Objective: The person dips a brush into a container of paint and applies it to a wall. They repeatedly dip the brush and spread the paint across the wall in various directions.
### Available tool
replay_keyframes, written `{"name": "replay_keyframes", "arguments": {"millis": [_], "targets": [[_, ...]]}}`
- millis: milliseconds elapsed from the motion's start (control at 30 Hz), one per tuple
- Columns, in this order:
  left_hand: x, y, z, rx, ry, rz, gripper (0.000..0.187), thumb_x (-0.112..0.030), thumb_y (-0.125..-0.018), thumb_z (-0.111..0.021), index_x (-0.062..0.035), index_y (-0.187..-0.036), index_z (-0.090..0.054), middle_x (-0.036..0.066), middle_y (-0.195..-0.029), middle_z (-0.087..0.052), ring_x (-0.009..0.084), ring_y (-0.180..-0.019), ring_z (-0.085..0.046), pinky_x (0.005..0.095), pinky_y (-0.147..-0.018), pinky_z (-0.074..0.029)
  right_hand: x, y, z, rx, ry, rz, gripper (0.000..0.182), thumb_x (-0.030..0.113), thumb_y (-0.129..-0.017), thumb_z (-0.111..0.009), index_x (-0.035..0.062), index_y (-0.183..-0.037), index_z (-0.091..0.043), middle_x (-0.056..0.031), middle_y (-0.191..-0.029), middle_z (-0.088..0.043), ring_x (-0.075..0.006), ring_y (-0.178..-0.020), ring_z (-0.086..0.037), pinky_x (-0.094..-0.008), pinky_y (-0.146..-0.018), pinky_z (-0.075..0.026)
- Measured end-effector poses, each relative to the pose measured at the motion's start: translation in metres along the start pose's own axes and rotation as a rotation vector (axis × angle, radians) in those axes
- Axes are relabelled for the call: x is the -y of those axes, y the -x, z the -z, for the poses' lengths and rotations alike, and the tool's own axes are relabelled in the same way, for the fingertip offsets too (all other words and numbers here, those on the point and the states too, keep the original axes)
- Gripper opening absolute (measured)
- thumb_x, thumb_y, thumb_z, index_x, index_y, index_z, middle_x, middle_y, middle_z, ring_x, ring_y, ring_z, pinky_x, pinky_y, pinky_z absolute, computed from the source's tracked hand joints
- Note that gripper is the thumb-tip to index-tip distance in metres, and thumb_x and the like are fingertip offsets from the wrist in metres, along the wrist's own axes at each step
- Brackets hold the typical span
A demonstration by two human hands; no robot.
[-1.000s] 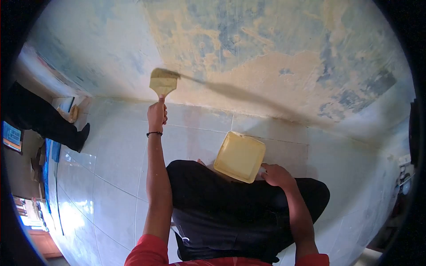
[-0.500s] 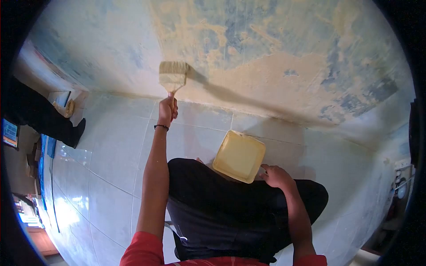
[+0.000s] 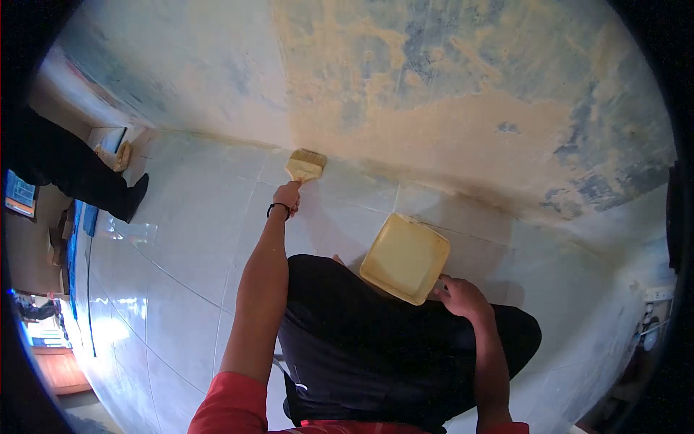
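My left hand (image 3: 288,197), with a dark band at the wrist, is wrapped round the handle of a wide paintbrush (image 3: 306,165). The brush's pale bristles are down by the line where wall and floor meet; whether they touch is hard to tell. By my folded leg, a square cream-yellow tub (image 3: 394,291) holds pale yellow liquid. My right hand (image 3: 465,295) grips the tub's right-hand lower edge, its fingers partly hidden behind the rim.
In front of me rises a patchy wall (image 3: 434,137), pale blue with yellowish areas. Light tiles cover the floor (image 3: 181,231). Another person's dark-trousered leg (image 3: 79,173) stands at the left. Some items sit along the far right edge.
My left hand has brought the paintbrush down from the lower wall to the foot of the wall. The view has shifted slightly; my right hand stays at the tub.
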State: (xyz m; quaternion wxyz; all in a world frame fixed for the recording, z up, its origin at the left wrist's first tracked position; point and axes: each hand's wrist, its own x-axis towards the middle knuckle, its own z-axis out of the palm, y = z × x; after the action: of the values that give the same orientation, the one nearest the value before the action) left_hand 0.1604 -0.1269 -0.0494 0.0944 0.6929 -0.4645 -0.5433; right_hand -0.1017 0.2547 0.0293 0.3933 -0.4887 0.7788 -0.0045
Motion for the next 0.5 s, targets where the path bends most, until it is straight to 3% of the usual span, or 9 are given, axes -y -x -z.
{"name": "replay_keyframes", "arguments": {"millis": [200, 500], "targets": [[-0.008, 0.001, -0.001, 0.085, 0.004, 0.055, 0.049, -0.056, -0.084, -0.05, -0.0132, -0.061, -0.04, -0.002, -0.047, -0.035, 0.0102, -0.033, -0.032, 0.0272, -0.032, -0.024, -0.002, 0.0, -0.001, -0.023, 0.02, 0.022, 0.042, 0.025, -0.087, -0.054, 0.0072, -0.125, -0.048, -0.0226, -0.095, -0.063, -0.0367, -0.093, -0.06, -0.0442, -0.081, -0.047], [-0.047, 0.059, 0.007, 0.099, 0.078, -0.158, 0.051, -0.053, -0.083, -0.054, -0.0092, -0.059, -0.043, 0.0, -0.05, -0.039, 0.0097, -0.037, -0.035, 0.0271, -0.035, -0.026, 0.002, 0.002, 0.003, -0.015, 0.044, 0.038, 0.042, 0.025, -0.086, -0.055, 0.0068, -0.124, -0.049, -0.0215, -0.094, -0.064, -0.0371, -0.092, -0.06, -0.0449, -0.081, -0.046]]}}
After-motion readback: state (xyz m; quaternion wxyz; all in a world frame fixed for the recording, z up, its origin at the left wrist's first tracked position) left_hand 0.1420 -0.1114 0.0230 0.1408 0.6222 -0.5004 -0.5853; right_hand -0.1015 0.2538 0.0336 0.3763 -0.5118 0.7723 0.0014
